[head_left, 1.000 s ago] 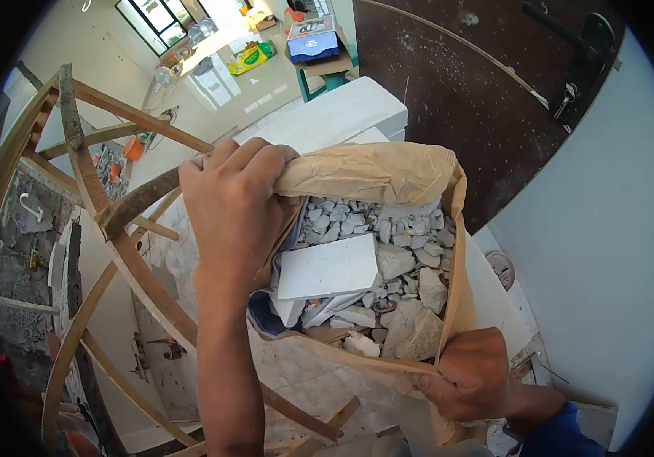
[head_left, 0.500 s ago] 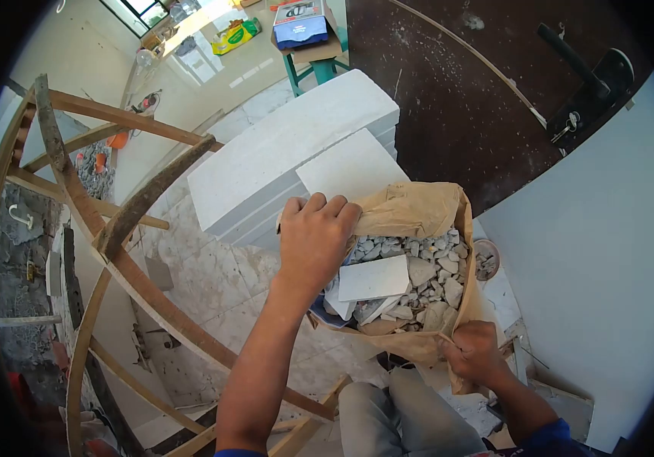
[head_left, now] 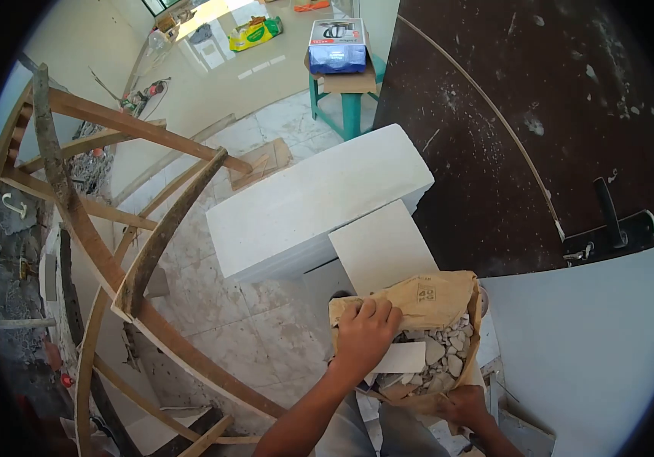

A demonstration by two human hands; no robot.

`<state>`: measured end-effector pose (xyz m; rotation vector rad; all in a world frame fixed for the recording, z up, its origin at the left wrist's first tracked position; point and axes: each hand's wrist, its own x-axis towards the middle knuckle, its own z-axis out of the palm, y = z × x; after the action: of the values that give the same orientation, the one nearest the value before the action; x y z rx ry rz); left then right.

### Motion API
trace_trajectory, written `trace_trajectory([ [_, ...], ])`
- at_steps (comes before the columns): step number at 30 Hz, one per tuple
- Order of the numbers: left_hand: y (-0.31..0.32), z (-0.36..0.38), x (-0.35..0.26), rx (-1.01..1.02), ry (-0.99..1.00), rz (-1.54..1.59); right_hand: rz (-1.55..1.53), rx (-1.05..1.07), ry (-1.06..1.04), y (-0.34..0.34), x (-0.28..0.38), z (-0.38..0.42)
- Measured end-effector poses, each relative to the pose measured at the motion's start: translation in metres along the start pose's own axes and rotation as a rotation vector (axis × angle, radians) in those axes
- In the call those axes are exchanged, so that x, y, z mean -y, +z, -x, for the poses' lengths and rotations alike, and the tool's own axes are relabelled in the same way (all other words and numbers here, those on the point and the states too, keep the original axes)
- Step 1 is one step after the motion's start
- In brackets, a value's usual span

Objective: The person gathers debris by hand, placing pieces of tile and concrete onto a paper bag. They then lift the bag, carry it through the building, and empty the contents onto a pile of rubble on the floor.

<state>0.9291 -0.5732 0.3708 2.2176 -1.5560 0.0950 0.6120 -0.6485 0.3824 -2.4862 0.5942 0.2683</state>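
Observation:
A brown paper bag (head_left: 437, 295) full of grey rubble (head_left: 447, 358) is held in front of the person's legs. Fingers of my left hand (head_left: 366, 331) are wrapped over its far left rim. My right hand (head_left: 465, 407) grips the near right edge, its fingertips partly hidden by the bag. Inside, a flat white piece (head_left: 405, 357) lies on the broken stones. Just beyond the bag, a white slab (head_left: 382, 245) leans against a stack of long white blocks (head_left: 319, 199).
A wooden frame (head_left: 182, 358) stands at the left. Behind the blocks, a green stool (head_left: 351, 114) carries a box (head_left: 337, 46). At the right is a dark door (head_left: 494, 152) with a black handle (head_left: 610, 213). A yellow-green packet (head_left: 256, 33) lies on the far floor.
The bag and both hands now appear lower in the view, slightly to the right. The view has shifted, showing more of the door and stool. Both hands still hold the bag.

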Motion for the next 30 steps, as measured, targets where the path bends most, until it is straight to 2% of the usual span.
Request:
trace_trajectory([
  [4, -0.006, -0.008, 0.009, 0.055, -0.095, 0.181, -0.007, 0.114, 0.110, -0.014, 0.013, -0.001],
  [7, -0.020, -0.025, 0.035, 0.143, -0.186, 0.347, 0.109, 0.416, 0.140, -0.051, 0.041, -0.012],
  [10, -0.039, -0.042, 0.059, 0.203, -0.257, 0.423, 0.078, 0.184, -0.106, -0.076, 0.070, -0.035],
  [11, -0.049, -0.050, 0.070, 0.204, -0.284, 0.433, 0.130, 0.252, -0.144, -0.081, 0.077, -0.051],
  [13, -0.073, -0.061, 0.095, 0.208, -0.334, 0.460, 0.147, 0.474, -0.014, -0.113, 0.093, -0.068],
  [14, -0.088, -0.070, 0.111, 0.201, -0.366, 0.471, 0.155, 0.593, 0.047, -0.139, 0.116, -0.103],
  [17, -0.125, -0.094, 0.173, 0.142, -0.439, 0.391, 0.073, 0.419, -0.164, -0.163, 0.143, -0.174],
  [20, -0.143, -0.094, 0.236, 0.064, -0.575, 0.173, -0.087, 0.179, -0.365, -0.168, 0.156, -0.263],
  [24, -0.143, -0.083, 0.308, -0.051, -0.822, 0.017, 0.009, 0.072, -0.541, -0.168, 0.161, -0.381],
  [26, -0.133, -0.069, 0.336, -0.043, -0.966, -0.034, 0.088, 0.120, -0.598, -0.160, 0.164, -0.433],
  [30, -0.104, -0.042, 0.357, -0.005, -1.054, -0.044, 0.242, 0.247, -0.610, -0.130, 0.156, -0.501],
])
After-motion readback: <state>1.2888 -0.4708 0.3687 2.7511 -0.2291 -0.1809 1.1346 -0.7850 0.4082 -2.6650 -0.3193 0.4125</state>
